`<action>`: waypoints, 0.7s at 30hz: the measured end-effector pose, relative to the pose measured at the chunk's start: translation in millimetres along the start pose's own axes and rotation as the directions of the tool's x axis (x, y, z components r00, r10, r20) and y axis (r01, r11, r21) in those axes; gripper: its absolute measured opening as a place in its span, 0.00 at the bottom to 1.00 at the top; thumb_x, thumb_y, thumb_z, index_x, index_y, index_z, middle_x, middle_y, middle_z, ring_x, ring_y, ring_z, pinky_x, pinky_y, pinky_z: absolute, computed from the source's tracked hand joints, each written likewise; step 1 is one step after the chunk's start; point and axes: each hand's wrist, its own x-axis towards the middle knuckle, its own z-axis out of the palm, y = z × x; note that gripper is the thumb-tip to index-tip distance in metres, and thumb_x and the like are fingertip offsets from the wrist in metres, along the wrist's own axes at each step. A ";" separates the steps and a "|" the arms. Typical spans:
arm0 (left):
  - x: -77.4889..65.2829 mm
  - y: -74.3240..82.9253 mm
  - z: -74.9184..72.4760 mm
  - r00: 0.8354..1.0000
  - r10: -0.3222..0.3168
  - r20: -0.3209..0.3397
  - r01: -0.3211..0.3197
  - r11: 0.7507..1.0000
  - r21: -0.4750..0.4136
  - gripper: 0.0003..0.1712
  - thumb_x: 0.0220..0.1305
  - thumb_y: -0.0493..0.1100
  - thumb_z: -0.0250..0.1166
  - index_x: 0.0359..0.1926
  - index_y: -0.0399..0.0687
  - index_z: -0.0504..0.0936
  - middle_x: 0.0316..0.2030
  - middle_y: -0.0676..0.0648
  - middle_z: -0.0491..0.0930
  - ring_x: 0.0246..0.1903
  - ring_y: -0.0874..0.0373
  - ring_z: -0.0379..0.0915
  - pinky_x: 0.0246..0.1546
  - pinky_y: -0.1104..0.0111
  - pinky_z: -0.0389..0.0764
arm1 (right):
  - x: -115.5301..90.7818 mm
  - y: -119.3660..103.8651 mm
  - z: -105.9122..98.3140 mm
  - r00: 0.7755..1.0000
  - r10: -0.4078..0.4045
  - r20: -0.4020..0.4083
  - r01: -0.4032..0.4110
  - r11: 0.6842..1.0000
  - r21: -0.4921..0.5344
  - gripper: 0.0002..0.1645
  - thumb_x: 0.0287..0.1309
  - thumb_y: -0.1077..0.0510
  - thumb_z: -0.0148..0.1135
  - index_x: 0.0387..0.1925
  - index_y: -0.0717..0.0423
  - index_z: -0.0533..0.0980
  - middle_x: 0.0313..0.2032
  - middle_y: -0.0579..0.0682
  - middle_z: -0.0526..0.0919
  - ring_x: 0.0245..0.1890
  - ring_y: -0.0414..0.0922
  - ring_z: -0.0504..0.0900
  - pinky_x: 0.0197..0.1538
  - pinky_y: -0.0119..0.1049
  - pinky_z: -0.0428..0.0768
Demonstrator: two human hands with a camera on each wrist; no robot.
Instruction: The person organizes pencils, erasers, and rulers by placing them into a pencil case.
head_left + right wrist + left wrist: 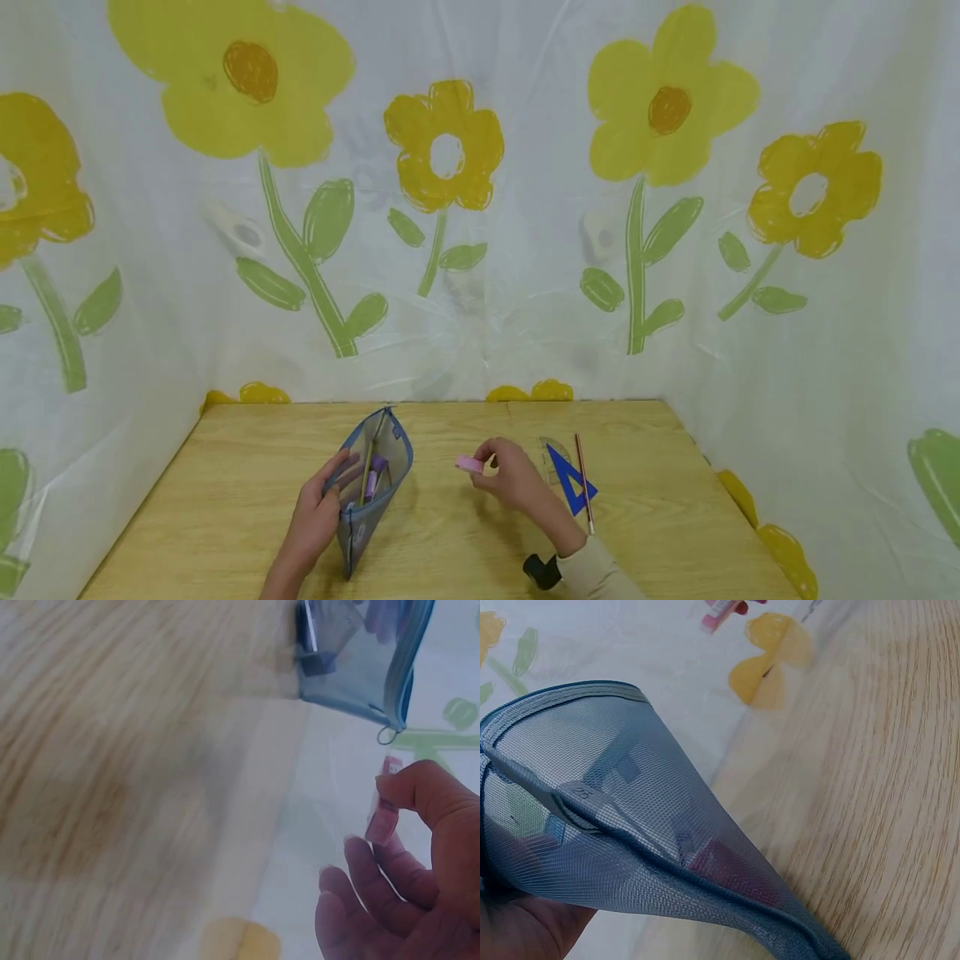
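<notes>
My left hand [315, 508] holds a blue-grey mesh zip pencil pouch [362, 533] by its left side, with the mouth gaping upward. Inside the pouch stand a purple-capped stick [378, 463] and a thin yellowish pencil [367, 471]. To the right of the pouch, above the table, my right hand [513, 479] pinches a small pink eraser [468, 463] between thumb and fingers. In the right wrist view the eraser [384, 821] shows a pale sleeve, below the pouch's zip ring [386, 736]. Through the mesh in the left wrist view, a reddish shape [731, 870] shows dimly.
Right of my right hand lie a blue set square [570, 477], a clear protractor [551, 450] and a slim dark-red paintbrush [581, 467] across the set square. Flower-printed white cloth [525, 333] walls the wooden table [675, 517] at the back and sides.
</notes>
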 end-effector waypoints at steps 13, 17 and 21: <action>-1.0 -1.3 -0.2 1.000 0.030 0.000 -0.029 0.999 -0.013 0.34 0.72 0.26 0.31 0.78 0.28 0.48 0.74 0.28 0.57 0.72 0.32 0.58 0.66 0.52 0.75 | 9.9 -19.3 -1.4 0.998 -0.068 0.015 0.068 0.998 0.012 0.09 0.62 0.58 0.69 0.42 0.53 0.79 0.39 0.44 0.80 0.40 0.46 0.77 0.43 0.34 0.80; -2.6 -1.0 -0.3 0.999 0.035 -0.003 -0.035 0.999 -0.014 0.33 0.71 0.25 0.31 0.77 0.28 0.49 0.73 0.28 0.58 0.72 0.31 0.59 0.66 0.51 0.75 | 15.2 -25.7 -0.7 0.997 -0.075 0.006 0.075 0.997 0.007 0.09 0.62 0.58 0.70 0.42 0.53 0.79 0.40 0.45 0.80 0.40 0.46 0.77 0.43 0.34 0.80; -2.4 -1.3 -0.9 0.999 0.043 -0.001 -0.043 0.999 -0.020 0.34 0.71 0.25 0.31 0.77 0.28 0.48 0.73 0.28 0.57 0.72 0.31 0.59 0.66 0.51 0.75 | 21.5 -33.7 -1.3 0.996 -0.085 -0.006 0.085 0.996 -0.008 0.09 0.62 0.57 0.70 0.42 0.53 0.79 0.40 0.45 0.81 0.39 0.41 0.76 0.43 0.33 0.80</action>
